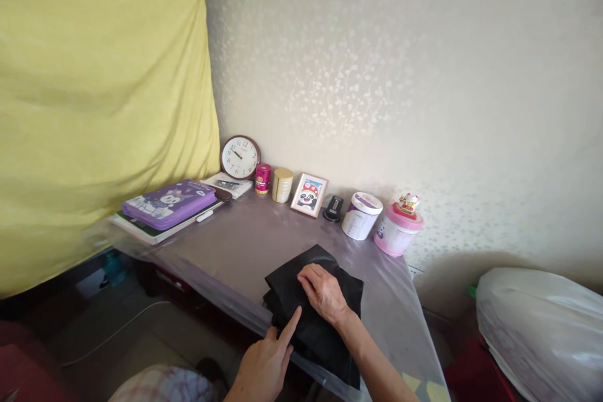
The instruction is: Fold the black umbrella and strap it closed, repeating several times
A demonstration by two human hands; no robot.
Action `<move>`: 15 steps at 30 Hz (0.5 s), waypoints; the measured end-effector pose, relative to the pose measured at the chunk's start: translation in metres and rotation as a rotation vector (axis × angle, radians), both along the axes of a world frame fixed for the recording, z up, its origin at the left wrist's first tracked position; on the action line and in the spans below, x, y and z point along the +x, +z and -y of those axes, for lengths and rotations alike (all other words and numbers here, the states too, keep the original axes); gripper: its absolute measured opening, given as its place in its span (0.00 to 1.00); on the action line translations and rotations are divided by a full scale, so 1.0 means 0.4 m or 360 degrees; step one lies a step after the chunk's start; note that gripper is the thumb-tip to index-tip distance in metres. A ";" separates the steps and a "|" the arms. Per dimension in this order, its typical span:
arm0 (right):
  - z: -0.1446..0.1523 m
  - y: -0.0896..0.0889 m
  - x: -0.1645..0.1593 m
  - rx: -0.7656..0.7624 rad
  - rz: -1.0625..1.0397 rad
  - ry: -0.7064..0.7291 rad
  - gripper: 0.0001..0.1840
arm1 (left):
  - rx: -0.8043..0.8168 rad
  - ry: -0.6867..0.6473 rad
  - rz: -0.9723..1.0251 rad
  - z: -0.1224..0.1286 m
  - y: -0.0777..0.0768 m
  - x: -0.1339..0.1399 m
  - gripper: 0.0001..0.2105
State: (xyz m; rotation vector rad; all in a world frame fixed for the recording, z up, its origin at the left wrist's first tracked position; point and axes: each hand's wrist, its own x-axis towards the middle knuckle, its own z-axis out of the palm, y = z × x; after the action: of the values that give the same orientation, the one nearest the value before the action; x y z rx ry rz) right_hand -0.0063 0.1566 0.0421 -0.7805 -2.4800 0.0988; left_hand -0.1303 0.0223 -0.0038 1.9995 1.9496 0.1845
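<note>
A folded black cloth (325, 342) lies at the front edge of the table, its layers stacked and its lower corner hanging near the edge. My right hand (323, 292) rests on top of it, fingers curled together and pressed on the fabric near its middle. At the cloth's left side is my left hand (269, 358), index finger stretched out along the upper layer and the other fingers partly bent. Whether the cloth is a garment or a bag cannot be made out.
Along the wall stand a clock (240, 157), a pink tin (262, 179), a yellow-lidded can (282, 186), a framed panda picture (309, 195), a black stapler-like object (333, 208), a white tub (362, 217) and a pink tub (398, 230). A purple case (169, 203) lies on books at left.
</note>
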 end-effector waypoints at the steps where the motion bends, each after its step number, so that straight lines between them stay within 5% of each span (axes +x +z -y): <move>1: 0.008 -0.001 0.016 -0.0009 -0.0013 0.0009 0.13 | 0.0003 0.0007 0.0006 0.000 0.000 0.000 0.28; 7: -0.032 -0.052 0.077 0.0050 -0.0044 0.0035 0.13 | -0.0013 0.0053 -0.0007 0.003 0.002 0.005 0.29; 15: -0.164 -0.090 0.099 0.0137 0.0072 -0.0294 0.16 | -0.0027 0.0086 0.0016 0.000 0.001 0.009 0.30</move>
State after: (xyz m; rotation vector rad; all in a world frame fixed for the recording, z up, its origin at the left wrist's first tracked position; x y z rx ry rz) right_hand 0.0334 0.2223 0.0061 -0.9798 -2.4230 -0.0928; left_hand -0.1266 0.0222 -0.0036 1.9327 1.9935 0.1905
